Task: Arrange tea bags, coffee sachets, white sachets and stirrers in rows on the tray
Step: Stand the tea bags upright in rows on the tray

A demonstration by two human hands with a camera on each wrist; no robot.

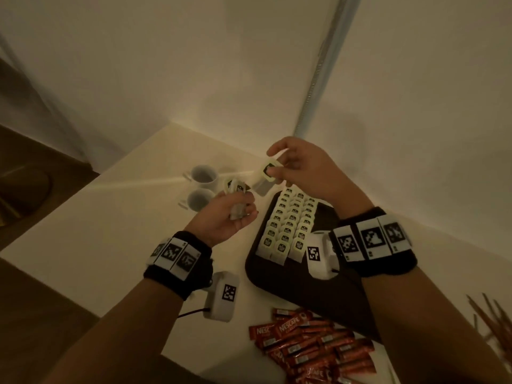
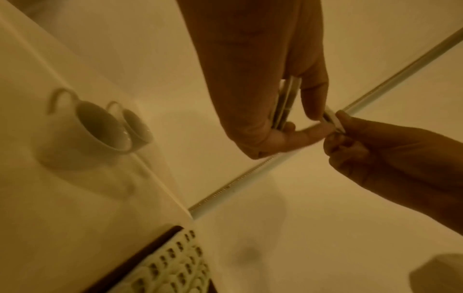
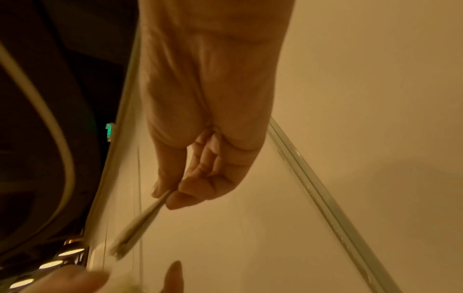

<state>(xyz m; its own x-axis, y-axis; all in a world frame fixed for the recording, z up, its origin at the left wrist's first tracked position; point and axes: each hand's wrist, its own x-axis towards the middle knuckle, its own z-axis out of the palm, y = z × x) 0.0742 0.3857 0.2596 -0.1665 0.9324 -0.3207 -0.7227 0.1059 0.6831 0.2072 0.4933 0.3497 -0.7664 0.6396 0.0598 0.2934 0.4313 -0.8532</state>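
over a pale tabletop point(image 1: 116, 223) in a dim corner, a person's two hands work just beyond the far end of a dark tray point(image 1: 279, 281). the right hand point(image 1: 302, 167) pinches a single tea bag point(image 1: 267, 173) by its top edge between thumb and fingertips, the bag hanging edge-down and clear of everything, seemingly just drawn from the supply and, by my reading, headed for the tray. the left hand point(image 1: 230, 217) is curled around a small stack of tea bags point(image 1: 235, 195), palm turned up, likely serving as a dispenser so the other hand can peel off one at a time. the two hands are close together, not touching in the head view; in the left wrist view their fingertips seem to meet at the single bag. three neat rows of tea bags point(image 1: 288, 225) already stand overlapped along the tray's left part, just below and nearer than the raised bag; the rest of the tray is dark and partly hidden by the right forearm. red coffee sachets point(image 1: 313, 345) lie heaped on the tabletop nearer the viewer, apparently waiting their turn, and what look like wooden stirrers point(image 1: 490, 320) rest at the right edge. two white cups point(image 1: 203, 177) sit beside the left hand. no white sachets are visible.
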